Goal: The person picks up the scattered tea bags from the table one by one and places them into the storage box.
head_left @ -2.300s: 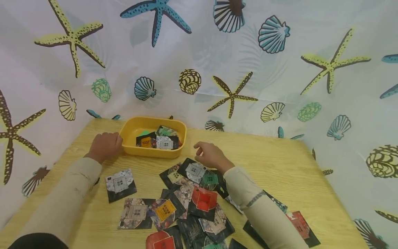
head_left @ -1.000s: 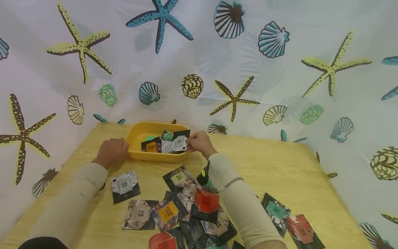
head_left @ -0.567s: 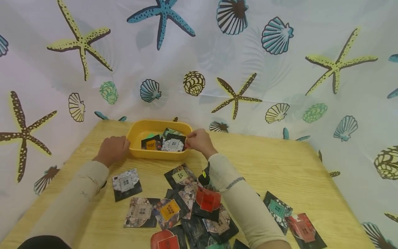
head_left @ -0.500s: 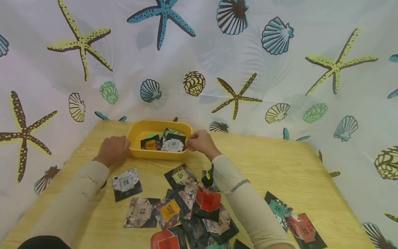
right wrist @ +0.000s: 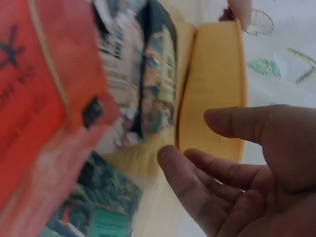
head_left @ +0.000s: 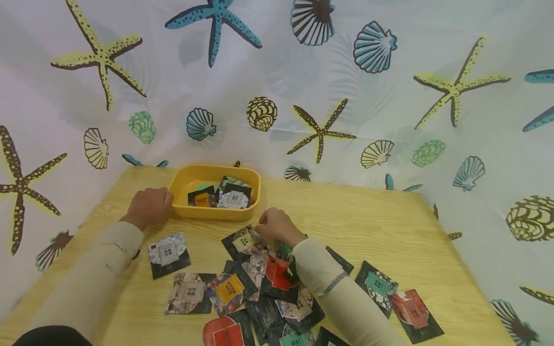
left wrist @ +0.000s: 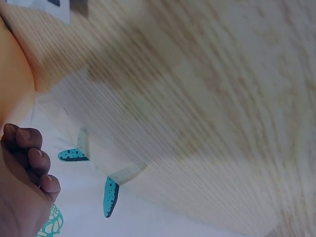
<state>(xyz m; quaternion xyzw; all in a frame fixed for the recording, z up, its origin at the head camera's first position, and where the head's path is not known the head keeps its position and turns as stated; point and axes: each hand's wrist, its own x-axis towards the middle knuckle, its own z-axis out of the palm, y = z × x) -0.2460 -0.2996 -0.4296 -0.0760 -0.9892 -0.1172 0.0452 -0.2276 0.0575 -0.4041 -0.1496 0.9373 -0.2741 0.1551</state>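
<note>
My left hand (head_left: 149, 206), its fingers curled, grips the left rim of a yellow bin (head_left: 212, 213); the thumb is hidden in the head view. In the left wrist view, curled fingers (left wrist: 39, 160) meet the bin's orange-looking wall (left wrist: 15, 74). Several flat square packets lie in the bin, among them a white-labelled one (head_left: 235, 197) and an orange-labelled one (head_left: 202, 199). My right hand (head_left: 279, 226) hovers over the top of a packet pile, near a yellow-labelled packet (head_left: 243, 241). In the right wrist view its thumb (right wrist: 232, 122) and fingers stand apart, with nothing held.
The pile includes a red packet (head_left: 279, 274) and an orange-labelled packet (head_left: 229, 288). A lone white-labelled packet (head_left: 169, 254) lies below the left hand. To the right are a green-labelled packet (head_left: 376, 286) and a red one (head_left: 415, 315). A patterned cloth (head_left: 277, 72) hangs behind the table.
My right hand brought a white-labelled packet from the pile to the bin, let it go inside, and has come back down to the pile. My left hand has stayed at the rim.
</note>
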